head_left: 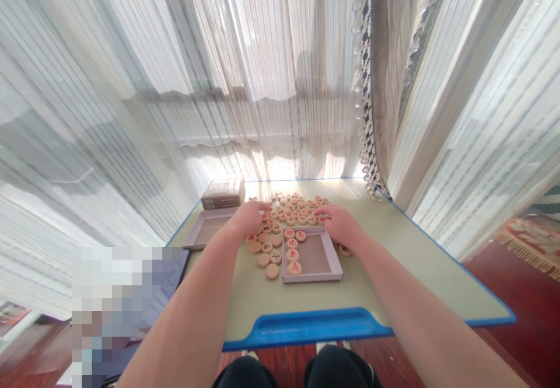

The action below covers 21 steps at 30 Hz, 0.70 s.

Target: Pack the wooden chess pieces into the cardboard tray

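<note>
Round wooden Chinese chess pieces [295, 214] with red or black characters lie in a loose heap on the pale green table [411, 259]. My left hand [252, 217] reaches over the heap's left side, fingers stretched out and touching or just above the pieces. On the right edge of the heap is my right hand [342, 223], its index finger extended and its thumb apart, close to a red-marked piece. Between my forearms stands a shallow box tray [335, 262]. Several red-marked pieces, such as one red piece [294, 267], lie face up along its left side and far left corner.
Another shallow box [195, 230] lies to the left, partly behind my left arm, with a brown patterned box [223, 193] beyond it. A blue trough [317, 322] edges the table's near side. Sheer curtains [271, 84] hang behind. One piece [345, 250] sits beneath my right wrist.
</note>
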Available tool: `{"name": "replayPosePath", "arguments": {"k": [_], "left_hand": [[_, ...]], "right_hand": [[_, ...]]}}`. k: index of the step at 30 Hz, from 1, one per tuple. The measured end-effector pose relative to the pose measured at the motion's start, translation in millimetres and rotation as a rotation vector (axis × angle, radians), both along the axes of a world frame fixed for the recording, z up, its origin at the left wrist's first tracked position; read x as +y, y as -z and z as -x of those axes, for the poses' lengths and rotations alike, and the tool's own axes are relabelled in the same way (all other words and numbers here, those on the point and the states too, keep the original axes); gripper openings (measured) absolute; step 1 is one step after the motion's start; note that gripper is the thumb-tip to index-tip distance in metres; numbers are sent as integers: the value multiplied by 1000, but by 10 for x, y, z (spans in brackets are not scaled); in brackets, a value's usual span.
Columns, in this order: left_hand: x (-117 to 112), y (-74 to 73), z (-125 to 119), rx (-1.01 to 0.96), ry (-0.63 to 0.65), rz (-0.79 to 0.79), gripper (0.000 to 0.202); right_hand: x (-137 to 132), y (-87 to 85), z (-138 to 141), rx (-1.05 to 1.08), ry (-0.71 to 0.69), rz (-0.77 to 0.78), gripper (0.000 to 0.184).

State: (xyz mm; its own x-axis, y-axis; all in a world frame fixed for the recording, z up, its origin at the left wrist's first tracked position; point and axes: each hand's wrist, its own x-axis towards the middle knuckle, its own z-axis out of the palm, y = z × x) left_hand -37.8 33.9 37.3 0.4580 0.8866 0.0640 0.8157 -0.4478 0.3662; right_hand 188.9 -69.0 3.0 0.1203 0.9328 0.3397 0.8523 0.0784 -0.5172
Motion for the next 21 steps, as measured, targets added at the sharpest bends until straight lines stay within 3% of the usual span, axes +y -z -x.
{"name": "replayPosePath", "arguments": {"k": [2,5,8,12,16,21], "left_hand": [[-17,-9,17,58,1,21,46],[-5,23,36,-17,1,36,46],[30,64,45,-92,-21,-17,51],[37,80,17,-6,-7,-89,50],[27,93,-21,5,47,-85,48],[28,78,5,-83,0,-94,47]], "right_hand": [[1,-4,6,-14,3,1,35],[13,16,9,-26,15,-9,33],[34,64,8,-47,22,-37,31],[51,110,16,-47,12,-65,30],[32,95,30,-35,10,-60,29],[11,66,38,-35,14,-53,30]]}}
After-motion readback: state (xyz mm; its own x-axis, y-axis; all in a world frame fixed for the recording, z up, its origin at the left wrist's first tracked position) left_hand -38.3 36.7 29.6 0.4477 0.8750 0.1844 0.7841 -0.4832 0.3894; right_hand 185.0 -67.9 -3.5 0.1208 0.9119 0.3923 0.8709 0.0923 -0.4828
